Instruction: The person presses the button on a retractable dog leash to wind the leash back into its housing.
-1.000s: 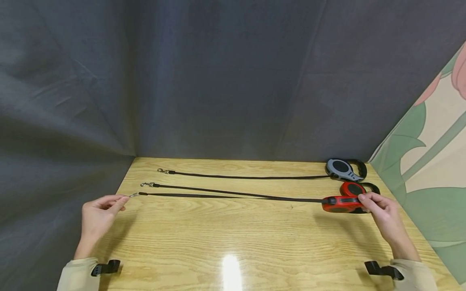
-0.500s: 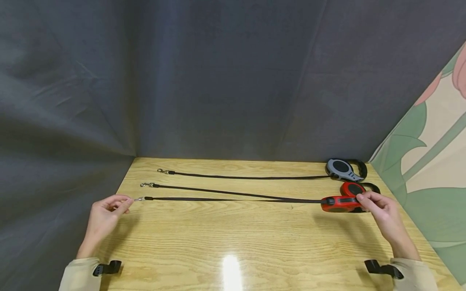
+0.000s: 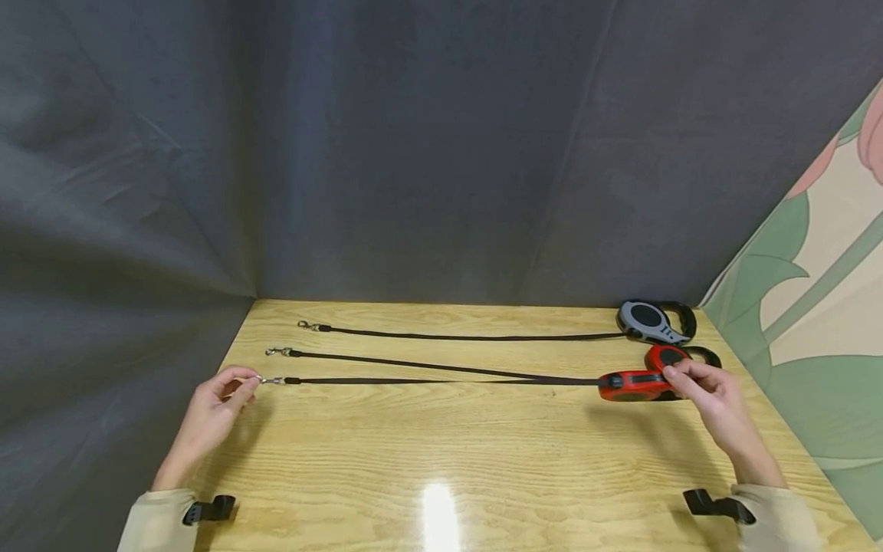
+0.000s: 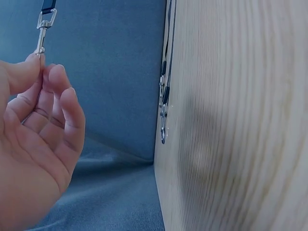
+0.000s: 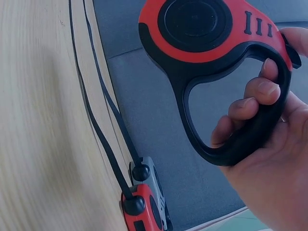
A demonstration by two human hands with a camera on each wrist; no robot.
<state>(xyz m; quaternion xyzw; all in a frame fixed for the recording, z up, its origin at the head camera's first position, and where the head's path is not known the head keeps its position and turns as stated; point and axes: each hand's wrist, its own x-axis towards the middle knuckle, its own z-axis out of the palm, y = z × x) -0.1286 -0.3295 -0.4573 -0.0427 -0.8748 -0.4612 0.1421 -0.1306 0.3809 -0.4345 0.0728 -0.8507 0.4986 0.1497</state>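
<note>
My right hand grips the black loop handle of a red retractable dog leash, fingers curled round it and the thumb at its top. The leash is held above the table. Its black strap runs taut to the left, ending in a silver snap hook. Between thumb and fingertips my left hand pinches the hook's end. Behind lie a second red leash and a grey one, their straps pulled out to the left. The held leash partly hides the second red one.
The snap hooks of the two lying leashes, a nearer hook and a farther hook, rest at the table's left. A grey curtain borders the wooden table behind and left. Flower-patterned fabric hangs at right.
My left hand has moved right and slightly down with the hook. The held red leash has shifted slightly left with my right hand. The lying leashes have stayed put.
</note>
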